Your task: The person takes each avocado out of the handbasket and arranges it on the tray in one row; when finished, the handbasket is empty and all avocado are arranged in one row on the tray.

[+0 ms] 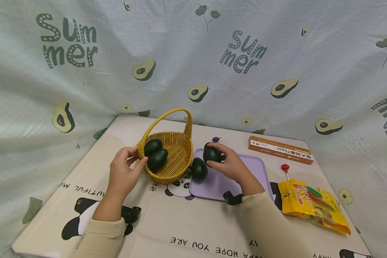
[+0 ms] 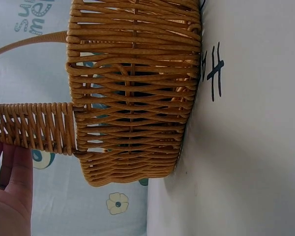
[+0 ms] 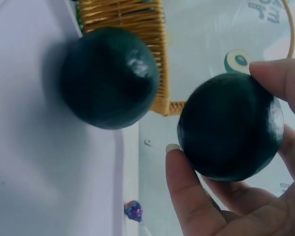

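My right hand (image 1: 230, 165) holds a dark green avocado (image 1: 211, 154) between thumb and fingers, raised over the left part of a lilac tray (image 1: 254, 168). Another avocado (image 1: 199, 169) lies on the tray near its left edge; the right wrist view shows it beside the held avocado (image 3: 231, 128). Left of the tray stands a yellow woven basket (image 1: 177, 157) with a tall handle. Two avocados (image 1: 157, 160) lie in its left side. At the handle's lower left end, my left hand (image 1: 124, 173) grips the woven band (image 2: 37, 128) with thumb and fingers.
Behind the tray lies a purple-wrapped lollipop (image 1: 216, 139). A brown pasta box (image 1: 280, 149) sits at the back right. Nearer on the right are a red lollipop (image 1: 285, 167) and a yellow snack bag (image 1: 313, 206). A printed curtain (image 1: 167, 46) hangs behind the table.
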The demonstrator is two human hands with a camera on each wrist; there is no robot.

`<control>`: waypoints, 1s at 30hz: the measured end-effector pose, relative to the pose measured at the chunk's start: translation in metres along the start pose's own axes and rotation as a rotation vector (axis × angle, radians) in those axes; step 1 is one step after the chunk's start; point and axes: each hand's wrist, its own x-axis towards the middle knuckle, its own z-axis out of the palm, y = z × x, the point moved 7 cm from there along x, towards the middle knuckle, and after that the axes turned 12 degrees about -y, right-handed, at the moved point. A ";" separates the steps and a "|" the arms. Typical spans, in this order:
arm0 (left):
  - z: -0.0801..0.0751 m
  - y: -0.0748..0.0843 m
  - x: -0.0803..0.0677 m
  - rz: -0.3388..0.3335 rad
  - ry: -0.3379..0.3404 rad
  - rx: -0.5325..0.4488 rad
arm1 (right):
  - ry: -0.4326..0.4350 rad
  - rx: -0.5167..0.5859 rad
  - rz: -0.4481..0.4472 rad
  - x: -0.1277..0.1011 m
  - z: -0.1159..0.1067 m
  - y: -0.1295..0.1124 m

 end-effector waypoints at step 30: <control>-0.001 -0.003 0.000 0.019 0.010 -0.009 | 0.076 -0.052 0.104 -0.012 0.009 0.049</control>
